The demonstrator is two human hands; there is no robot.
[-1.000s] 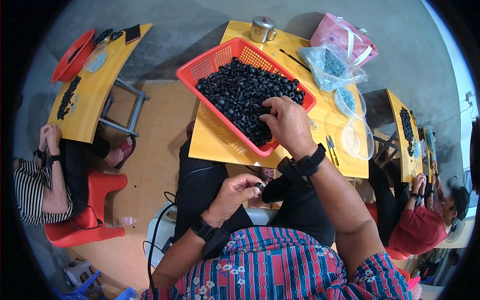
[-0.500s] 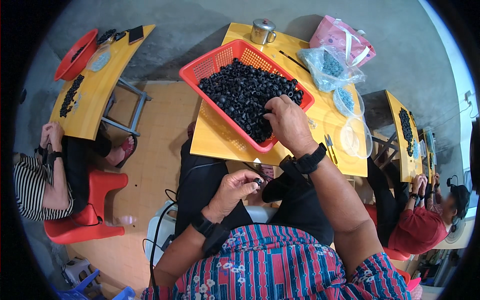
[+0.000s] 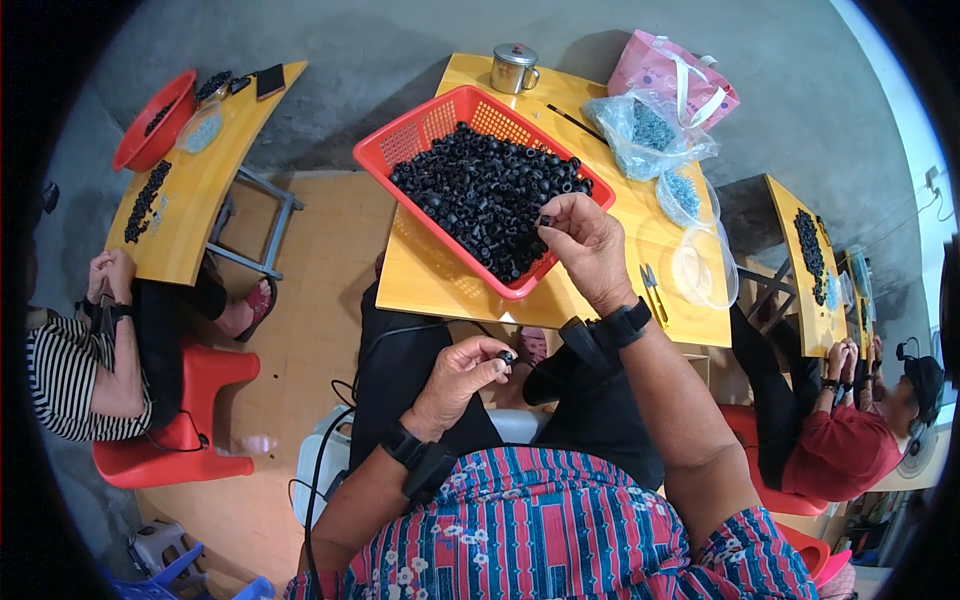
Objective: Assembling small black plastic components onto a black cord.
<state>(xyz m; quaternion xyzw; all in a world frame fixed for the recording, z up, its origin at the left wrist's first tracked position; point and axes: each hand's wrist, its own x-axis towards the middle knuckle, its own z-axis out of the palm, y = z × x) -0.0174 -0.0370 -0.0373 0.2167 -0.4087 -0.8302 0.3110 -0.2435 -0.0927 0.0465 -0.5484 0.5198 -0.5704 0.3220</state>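
A red plastic basket [image 3: 440,218] on the yellow table is heaped with small black ring-like parts [image 3: 480,190]. Over its right end, my right hand [image 3: 588,248] pinches one small black part [image 3: 545,221] between thumb and fingertips. Lower down, above my lap and in front of the table edge, my left hand [image 3: 455,382] holds another small black part [image 3: 506,357] between thumb and forefinger. The exact shape of both held parts is too small to make out. Both wrists wear black bands.
Yellow-handled thread snips [image 3: 655,296] and a clear lid [image 3: 700,270] lie on the right. Behind them stand a tub of blue pieces [image 3: 680,195], a plastic bag [image 3: 650,135], a pink tote [image 3: 670,75] and a metal mug [image 3: 514,70]. People sit at tables on both sides.
My right hand has lifted slightly off the heap, and a black part now shows in its fingertips. My left hand stays nearly in place with its part.
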